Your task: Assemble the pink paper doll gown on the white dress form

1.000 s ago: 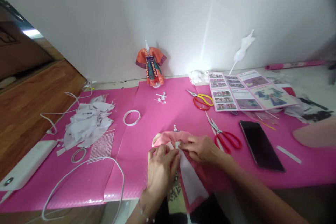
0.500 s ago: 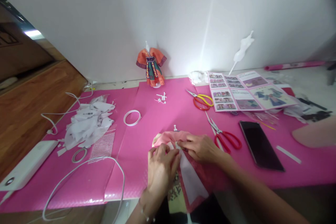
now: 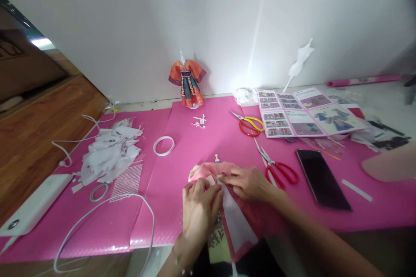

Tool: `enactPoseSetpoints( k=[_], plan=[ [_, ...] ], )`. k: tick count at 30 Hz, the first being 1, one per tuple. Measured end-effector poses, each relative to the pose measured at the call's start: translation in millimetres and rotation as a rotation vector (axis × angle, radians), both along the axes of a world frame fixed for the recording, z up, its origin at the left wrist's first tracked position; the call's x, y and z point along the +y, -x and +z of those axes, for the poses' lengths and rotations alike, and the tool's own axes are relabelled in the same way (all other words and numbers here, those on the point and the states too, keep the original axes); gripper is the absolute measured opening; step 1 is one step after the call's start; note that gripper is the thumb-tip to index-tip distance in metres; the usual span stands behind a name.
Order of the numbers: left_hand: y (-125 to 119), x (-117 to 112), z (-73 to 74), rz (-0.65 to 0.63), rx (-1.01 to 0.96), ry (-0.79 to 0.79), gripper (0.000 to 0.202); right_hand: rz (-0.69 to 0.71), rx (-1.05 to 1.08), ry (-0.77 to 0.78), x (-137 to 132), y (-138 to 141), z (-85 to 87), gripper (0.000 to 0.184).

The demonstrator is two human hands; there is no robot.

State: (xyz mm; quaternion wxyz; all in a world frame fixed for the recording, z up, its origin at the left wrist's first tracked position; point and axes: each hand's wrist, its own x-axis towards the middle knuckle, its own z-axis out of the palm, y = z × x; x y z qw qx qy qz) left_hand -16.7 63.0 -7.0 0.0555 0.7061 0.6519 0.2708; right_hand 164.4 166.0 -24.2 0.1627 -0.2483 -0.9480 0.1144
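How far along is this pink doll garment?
Done: one dressed mannequin stands by the wall, and white scraps lie piled on the left. In hand: right hand pinches a white tab on the pink garment, left hand steadies it. Left, seemingly: the white mannequin leans bare.

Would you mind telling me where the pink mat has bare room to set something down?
Bare mat: between the tape ring and the pink cloth, and inside the cable loop. Crowded: scraps left, red scissors and phone right.

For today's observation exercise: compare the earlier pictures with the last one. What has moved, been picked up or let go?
Nothing visibly changed. The left hand and right hand still pinch the pink cloth at the same spot; red scissors and phone lie as before.
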Motion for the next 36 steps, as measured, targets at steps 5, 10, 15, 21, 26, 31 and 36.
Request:
enactPoseSetpoints(
  k=[5,10,15,21,26,31,36],
  plan=[
    [-0.5,0.6,-1.6,0.026,-0.001,-0.002,0.017,0.021,0.010,0.028,-3.3,1.1,1.5,0.037],
    [-0.7,0.7,-2.4,0.017,-0.008,-0.002,0.017,0.032,0.054,0.036,-2.5,3.1,2.1,0.037],
    [1.0,0.5,-2.4,0.020,-0.011,0.006,0.016,0.016,0.035,0.057,-4.1,3.8,3.2,0.039],
    [0.9,1.7,0.0,0.020,-0.002,0.010,0.017,0.006,0.062,0.062,-5.6,4.5,1.9,0.040],
    [-0.1,1.1,2.1,0.018,0.004,0.007,0.017,-0.015,0.104,0.079,-5.0,6.2,-0.1,0.039],
    [-0.9,1.3,1.9,0.016,0.008,0.000,0.016,-0.039,0.067,0.077,-5.8,6.9,-4.0,0.039],
    [-1.7,2.0,3.2,0.021,0.020,0.002,0.018,-0.064,0.064,0.080,-8.1,8.6,-4.3,0.041]
  ],
)
